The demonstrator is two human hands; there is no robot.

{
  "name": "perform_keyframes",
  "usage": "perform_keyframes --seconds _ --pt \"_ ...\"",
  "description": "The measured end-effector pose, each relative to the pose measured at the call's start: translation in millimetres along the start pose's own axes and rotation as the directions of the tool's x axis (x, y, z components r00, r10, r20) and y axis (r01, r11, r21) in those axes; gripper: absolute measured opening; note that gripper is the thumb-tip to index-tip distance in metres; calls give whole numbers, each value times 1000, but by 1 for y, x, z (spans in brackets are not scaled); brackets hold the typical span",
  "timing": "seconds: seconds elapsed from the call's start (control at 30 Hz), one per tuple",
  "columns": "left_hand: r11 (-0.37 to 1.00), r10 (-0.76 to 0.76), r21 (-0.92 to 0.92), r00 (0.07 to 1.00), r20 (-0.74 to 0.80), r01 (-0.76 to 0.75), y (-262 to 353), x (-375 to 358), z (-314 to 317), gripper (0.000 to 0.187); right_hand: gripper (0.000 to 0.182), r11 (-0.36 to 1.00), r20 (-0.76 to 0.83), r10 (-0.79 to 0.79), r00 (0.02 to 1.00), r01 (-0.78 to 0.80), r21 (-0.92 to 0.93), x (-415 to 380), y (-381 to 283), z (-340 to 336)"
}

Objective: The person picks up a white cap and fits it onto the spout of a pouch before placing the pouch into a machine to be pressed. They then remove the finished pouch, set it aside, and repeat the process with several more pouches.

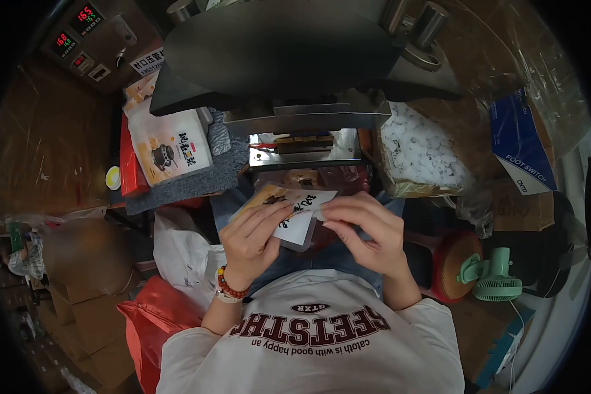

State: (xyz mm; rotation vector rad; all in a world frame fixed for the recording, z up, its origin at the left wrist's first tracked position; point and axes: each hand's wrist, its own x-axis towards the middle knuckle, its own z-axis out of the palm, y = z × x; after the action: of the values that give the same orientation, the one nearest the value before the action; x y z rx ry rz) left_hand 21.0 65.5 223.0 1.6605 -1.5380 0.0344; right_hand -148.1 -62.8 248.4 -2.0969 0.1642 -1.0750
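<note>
Cramped workshop space surrounds me, with a dark machine (282, 56) filling 12 o'clock and a lit metal opening (305, 157) at its foot, facing my lap. On a control panel (75, 39) toward 11, red and green digits glow, turned where I can read them from my seat.

Between my hands, above my lap and just short of that opening, is one printed pouch (294, 231), tilted, lettering upward. My left hand (249, 238) is clamped on it, fingers laid across the face at its 10 o'clock side and the thumb by the near edge, which I judge braces the thin film against buckling. My right hand (372, 238) comes in from 3 o'clock, fingertips bunched at the pouch's edge, probably because that small spot wants a fine touch; whether thumb and forefinger are pinched together on it, I cannot tell.

At 10 o'clock more pouches (171, 148) lie piled, face up, on a grey cloth (171, 197), likely so that my left can reach them. At 2 o'clock a box of small white pieces (420, 151) sits uncovered, handy for my right. A green fan (498, 285) stands between 3 and 4, presumably for air.
</note>
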Motion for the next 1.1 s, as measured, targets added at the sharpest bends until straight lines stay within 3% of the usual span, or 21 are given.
perform_keyframes --seconds 0.03,0.1,0.13,0.2,0.23,0.3,0.33,0.37,0.47,0.53,0.6,0.67,0.7,0.73,0.77,0.83,0.87,0.93,0.97,1.03,1.1 --pt "1000 2 1 1000 1 -2 -2 -1 4 31 26 1000 -2 -1 1000 1 0 0 1 0" --pt "906 -224 -333 964 144 260 -13 -8 25 17 28 916 52 395 917 -398 49 -1 6 0" --pt "906 -224 -334 964 145 261 -23 -15 39 17 28 916 51 396 917 -398 49 -1 10 0" --pt "601 -470 -455 751 464 657 -42 -22 64 17 32 904 -246 358 901 -400 -150 3 22 -3" --pt "602 -473 -457 754 456 655 -42 -16 68 17 35 884 -305 342 889 -414 -216 3 26 -15" --pt "215 -571 -714 679 461 666 -42 -2 74 25 32 796 -409 353 842 -499 -341 4 25 -46" --pt "190 -585 -711 660 472 677 -44 10 74 23 32 798 -406 354 842 -499 -339 4 33 -55" --pt "192 -587 -710 659 470 678 -47 20 75 23 30 714 -366 290 884 -454 -532 5 47 -62" --pt "-50 -531 -795 658 533 604 -51 36 75 21 31 508 -240 231 943 -327 -796 0 85 -61" --pt "-35 -542 -766 632 554 642 -55 34 76 23 35 541 -163 485 859 -441 -716 -3 105 -58" --pt "-25 -570 -734 593 569 679 -59 31 71 25 34 543 -150 451 880 -404 -736 -7 109 -61" --pt "323 -565 -646 689 454 691 -66 35 57 28 32 552 -136 409 902 -363 -751 -8 106 -61" --pt "583 -636 -428 716 288 691 -78 33 40 49 34 530 -150 444 883 -394 -751 -10 104 -62" --pt "844 -536 -5 842 -60 537 -87 33 23 60 36 504 -165 481 861 -426 -752 -10 102 -63" --pt "798 -246 483 927 -283 360 -95 29 4 72 36 508 -161 482 861 -425 -749 -8 99 -64" --pt "605 -397 715 911 -112 351 -131 2 -23 86 34 484 -157 451 878 -389 -784 -3 92 -66" --pt "670 -469 668 882 42 324 -145 -20 -31 85 34 489 -154 448 880 -386 -782 -2 89 -66" --pt "759 -327 636 925 193 136 -134 -39 -45 76 29 676 -338 271 901 -428 -600 2 80 -65" --pt "819 -206 568 967 151 86 -130 -43 -47 58 29 676 -339 275 900 -432 -597 3 68 -62" --pt "870 -257 447 965 47 210 -125 -54 -44 50 27 893 -347 429 834 -450 23 6 38 -47" --pt "906 -348 189 921 -177 379 -111 -50 -36 34 27 960 -217 256 942 -221 173 8 20 -29"
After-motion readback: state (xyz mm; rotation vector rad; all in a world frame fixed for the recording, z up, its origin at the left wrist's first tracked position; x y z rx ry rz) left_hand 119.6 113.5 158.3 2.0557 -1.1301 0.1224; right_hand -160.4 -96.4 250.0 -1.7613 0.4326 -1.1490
